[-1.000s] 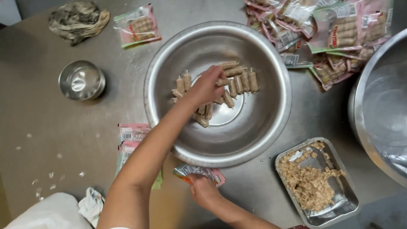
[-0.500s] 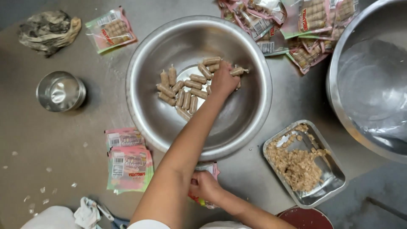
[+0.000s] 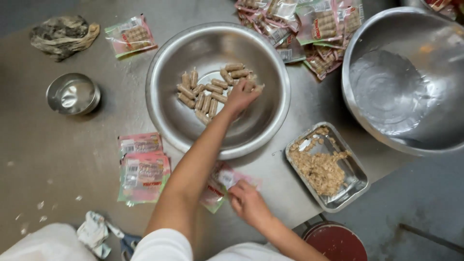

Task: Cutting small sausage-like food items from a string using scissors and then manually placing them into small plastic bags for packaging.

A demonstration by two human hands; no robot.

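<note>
Grey metal table (image 3: pixel 58 159) with bowls, trays and packets

At the centre stands a large steel bowl (image 3: pixel 164 111); a still larger steel basin (image 3: pixel 435 130) is at the upper right; a small steel cup (image 3: pixel 72 94) is at the left, and a crumpled rag (image 3: pixel 63 35) lies in the upper left corner; one sealed packet (image 3: pixel 131 36) lies beside the rag; a heap of packets (image 3: pixel 309 29) is at the top; flattened empty wrappers (image 3: pixel 142 169) lie at the lower left; a rectangular metal tray (image 3: pixel 355 186) with crumbled filling sits at the lower right; pale crumbs (image 3: pixel 43 205) are scattered at the far left.
</note>
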